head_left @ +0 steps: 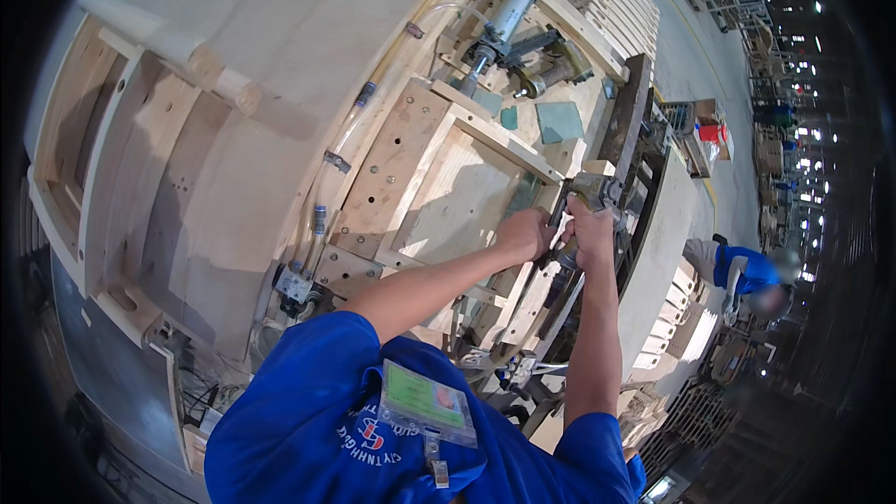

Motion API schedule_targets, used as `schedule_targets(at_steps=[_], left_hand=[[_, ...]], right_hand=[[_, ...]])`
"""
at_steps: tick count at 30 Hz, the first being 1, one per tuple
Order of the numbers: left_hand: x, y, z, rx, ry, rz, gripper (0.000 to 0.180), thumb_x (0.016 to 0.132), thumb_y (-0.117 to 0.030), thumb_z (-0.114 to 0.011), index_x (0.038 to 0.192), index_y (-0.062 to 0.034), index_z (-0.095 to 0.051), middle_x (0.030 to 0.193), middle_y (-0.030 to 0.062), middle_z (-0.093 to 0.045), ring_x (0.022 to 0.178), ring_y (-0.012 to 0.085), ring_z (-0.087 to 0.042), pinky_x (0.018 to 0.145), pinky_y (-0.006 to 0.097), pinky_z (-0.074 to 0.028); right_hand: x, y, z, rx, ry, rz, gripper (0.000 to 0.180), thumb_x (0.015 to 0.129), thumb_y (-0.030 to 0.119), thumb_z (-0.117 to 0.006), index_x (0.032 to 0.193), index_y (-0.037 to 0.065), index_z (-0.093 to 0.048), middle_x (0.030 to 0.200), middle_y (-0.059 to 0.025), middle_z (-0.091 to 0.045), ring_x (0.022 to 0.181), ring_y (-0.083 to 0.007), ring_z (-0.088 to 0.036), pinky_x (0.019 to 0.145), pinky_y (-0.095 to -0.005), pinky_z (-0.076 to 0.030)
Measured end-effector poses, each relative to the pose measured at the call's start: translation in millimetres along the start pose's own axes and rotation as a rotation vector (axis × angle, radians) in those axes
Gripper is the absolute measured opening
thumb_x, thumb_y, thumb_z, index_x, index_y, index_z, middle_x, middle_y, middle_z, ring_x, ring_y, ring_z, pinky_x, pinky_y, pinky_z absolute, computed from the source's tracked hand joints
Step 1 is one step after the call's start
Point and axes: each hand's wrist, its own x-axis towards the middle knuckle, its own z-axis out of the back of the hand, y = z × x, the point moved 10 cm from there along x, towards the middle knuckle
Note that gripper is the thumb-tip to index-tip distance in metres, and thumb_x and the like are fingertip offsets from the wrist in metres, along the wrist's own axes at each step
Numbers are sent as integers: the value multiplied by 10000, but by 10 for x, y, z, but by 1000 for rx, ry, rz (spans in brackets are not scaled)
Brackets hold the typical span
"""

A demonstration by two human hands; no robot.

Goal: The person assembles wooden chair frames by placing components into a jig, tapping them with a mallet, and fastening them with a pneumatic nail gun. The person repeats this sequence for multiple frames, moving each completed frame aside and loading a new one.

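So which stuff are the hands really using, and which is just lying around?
In use:
left hand on the wooden frame
right hand gripping a metal tool

Lying about:
slat stack
air cylinder
green pads
boxes

Matt pale plywood jig [280, 84], dull metal cylinder [504, 19]

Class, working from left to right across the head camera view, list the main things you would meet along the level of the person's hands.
Curved plywood panels → clear hose with fittings → wooden frame with drilled holes → left hand → right hand gripping a grey power tool → co-worker in blue.
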Motion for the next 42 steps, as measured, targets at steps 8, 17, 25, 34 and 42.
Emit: schedule_targets(at_steps=[8, 17, 25, 34, 42], left_hand=[[17, -15, 318, -131, -91, -4, 345, 960, -323, -663, 1068, 1, -713, 964, 278, -741, 933, 451, -728, 817, 524, -561], [143, 319, 1320, -272, -505, 51, 370, 964, -328, -670, 1059, 28, -706, 958, 287, -742, 944, 482, -717, 816, 555, -551], [317, 505, 1417, -356, -476, 166, 409, 966, -377, -704, 1036, 25, -742, 972, 287, -747, 967, 466, -728, 826, 541, -555], [296, 417, 1389, -311, -395, 163, 394, 982, -351, -664, 1121, 9, -747, 1064, 285, -755, 1025, 470, -722, 857, 542, -561], [-387, 454, 1104, -296, -268, 138, 321, 1007, -245, -585, 1066, 25, -747, 973, 263, -767, 887, 355, -762, 776, 482, -587]], right_hand=[[-160, 684, -408, -197, 264, 242, 241, 936, 211, -802, 1023, -7, -745, 769, -36, -708, 595, -130, -643, 571, -307, -526], [-184, 1552, -1722, -613, 519, 690, 364, 875, 274, -871, 1081, -7, -767, 899, -145, -796, 800, -228, -753, 773, -389, -588], [-32, 1582, -2008, -544, 614, 638, 418, 855, 246, -885, 1152, -13, -743, 976, -163, -800, 867, -241, -761, 826, -385, -591], [122, 1395, -1952, -558, 584, 554, 406, 852, 245, -877, 1153, 4, -747, 1018, -157, -798, 901, -276, -763, 841, -390, -590], [-741, 1340, -1644, -590, 567, 671, 491, 841, 238, -911, 1257, 42, -736, 1058, -145, -808, 964, -229, -780, 870, -373, -600]])
